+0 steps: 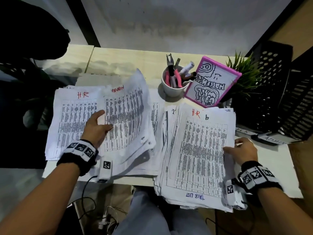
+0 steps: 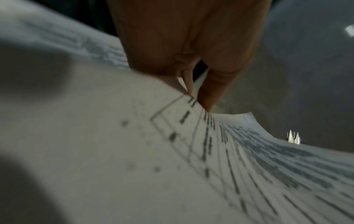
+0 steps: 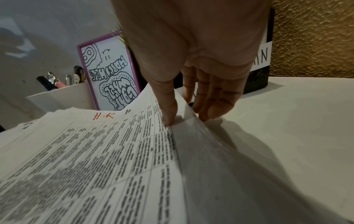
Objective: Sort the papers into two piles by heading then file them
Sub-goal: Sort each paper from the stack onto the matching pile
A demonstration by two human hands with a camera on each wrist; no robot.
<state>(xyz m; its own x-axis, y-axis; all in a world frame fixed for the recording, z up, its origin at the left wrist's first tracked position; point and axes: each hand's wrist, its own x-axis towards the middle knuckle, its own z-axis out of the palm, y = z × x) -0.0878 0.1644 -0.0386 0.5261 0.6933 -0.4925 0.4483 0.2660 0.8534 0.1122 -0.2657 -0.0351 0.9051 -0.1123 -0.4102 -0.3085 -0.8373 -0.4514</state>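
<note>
Right hand (image 1: pixel 243 150) pinches crinkled HR sheet (image 1: pixel 201 150) | left hand (image 1: pixel 97 128) grips curled ADMIN sheet (image 1: pixel 125 114)

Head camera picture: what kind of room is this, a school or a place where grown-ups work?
Most likely an office desk. Printed sheets headed H.R lie in stacks, black file trays carry HR and ADMIN labels, and a white cup holds pens and pliers beside a pink-framed drawing.

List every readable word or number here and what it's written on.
"H.R": top sheet, left pile
"ADMIN": lifted sheet
"H.R", "4", "TASK LIST": top sheet, right stack
"H R": rack label
"ADMIN": second rack label
Table print and framed drawing: unreadable.
</note>
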